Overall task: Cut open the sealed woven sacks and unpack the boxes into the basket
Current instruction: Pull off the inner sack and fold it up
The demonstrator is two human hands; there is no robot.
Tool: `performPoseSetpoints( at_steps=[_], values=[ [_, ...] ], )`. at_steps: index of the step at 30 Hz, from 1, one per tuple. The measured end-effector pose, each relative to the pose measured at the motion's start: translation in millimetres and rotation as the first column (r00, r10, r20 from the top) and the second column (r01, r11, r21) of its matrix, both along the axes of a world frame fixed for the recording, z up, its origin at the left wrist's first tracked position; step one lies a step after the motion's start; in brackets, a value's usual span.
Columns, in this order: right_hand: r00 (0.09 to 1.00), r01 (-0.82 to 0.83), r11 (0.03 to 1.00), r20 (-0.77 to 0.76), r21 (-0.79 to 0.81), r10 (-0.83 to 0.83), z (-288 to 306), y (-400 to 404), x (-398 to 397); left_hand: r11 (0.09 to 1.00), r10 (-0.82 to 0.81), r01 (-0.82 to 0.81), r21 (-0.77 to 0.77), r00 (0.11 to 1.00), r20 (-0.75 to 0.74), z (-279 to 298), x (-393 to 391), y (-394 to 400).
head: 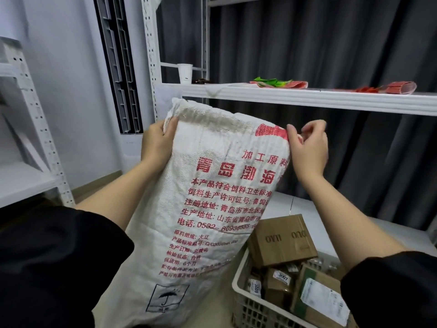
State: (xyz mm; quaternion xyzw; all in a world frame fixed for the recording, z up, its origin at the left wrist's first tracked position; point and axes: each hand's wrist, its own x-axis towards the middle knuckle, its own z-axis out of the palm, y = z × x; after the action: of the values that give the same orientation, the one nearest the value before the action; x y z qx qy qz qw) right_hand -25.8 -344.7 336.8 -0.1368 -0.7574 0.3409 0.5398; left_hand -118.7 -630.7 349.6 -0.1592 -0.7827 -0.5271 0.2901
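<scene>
- Left hand (157, 144) grips the sack (205, 209) at its top left corner, thumb curled over the front, fingers hidden behind.
- Right hand (307, 150) pinches the sack's top right corner by a red printed patch, its other fingers loosely curled.
- Sack is white and woven with red print, held upright and tilted, its sewn top uncut, at the view's centre.
- Basket (238, 284) sits at 5 o'clock of the sack, just beside its base, holding cardboard boxes (281, 240).
- White shelf (307, 97) runs at 1 o'clock behind, carrying a paper cup (185, 73).
</scene>
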Motion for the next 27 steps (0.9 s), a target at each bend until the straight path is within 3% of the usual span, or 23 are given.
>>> performPoseSetpoints(
  at_steps=[1,2,3,4,7,10,12,14,17,19,21,24,27],
  values=[
    [0.965,-0.26,0.926,-0.095,-0.272,0.243,-3,-3,0,0.996,-0.045,0.044,0.072,0.999,0.014,3,0,0],
    [0.861,-0.504,0.719,-0.207,-0.479,0.465,-7,-6,1,0.988,-0.073,0.069,0.141,0.997,0.024,7,2,1],
    [0.741,-0.628,0.522,-0.239,-0.577,0.627,-16,-7,0,0.974,-0.096,0.088,0.208,0.995,0.03,13,4,2],
    [0.653,-0.654,0.444,-0.16,-0.613,0.74,-29,-8,-1,0.958,-0.116,0.103,0.267,0.993,0.032,18,7,3],
    [0.416,-0.634,0.365,0.098,-0.682,0.904,-73,-23,-4,0.899,-0.19,0.155,0.409,0.981,0.047,37,16,7],
    [0.307,-0.61,0.207,0.013,-0.765,0.952,-101,-46,-4,0.889,-0.222,0.158,0.43,0.97,0.101,48,16,3],
    [0.307,-0.619,0.113,-0.107,-0.778,0.946,-104,-58,-3,0.886,-0.188,0.106,0.451,0.972,0.141,52,10,-5],
    [0.382,-0.635,0.146,-0.144,-0.759,0.913,-98,-64,-2,0.891,-0.068,-0.024,0.454,0.98,0.184,54,2,-18],
    [0.571,-0.608,0.356,-0.08,-0.71,0.817,-83,-64,-1,0.902,0.147,-0.23,0.366,0.959,0.24,37,-22,-43],
    [0.708,-0.55,0.529,-0.024,-0.646,0.706,-69,-61,-2,0.893,-0.023,-0.128,0.432,0.944,0.328,20,-35,-54],
    [0.777,-0.515,0.64,0.004,-0.57,0.63,-55,-54,-2,0.831,-0.33,0.047,0.555,0.844,0.423,1,-35,-56],
    [0.799,-0.503,0.637,-0.034,-0.584,0.6,-37,-37,0,0.843,-0.501,0.239,0.482,0.675,0.541,-35,-17,-51],
    [0.826,-0.485,0.605,-0.103,-0.631,0.554,-26,-18,3,0.74,-0.668,0.412,0.531,0.54,0.512,-66,12,-29]
  ],
)
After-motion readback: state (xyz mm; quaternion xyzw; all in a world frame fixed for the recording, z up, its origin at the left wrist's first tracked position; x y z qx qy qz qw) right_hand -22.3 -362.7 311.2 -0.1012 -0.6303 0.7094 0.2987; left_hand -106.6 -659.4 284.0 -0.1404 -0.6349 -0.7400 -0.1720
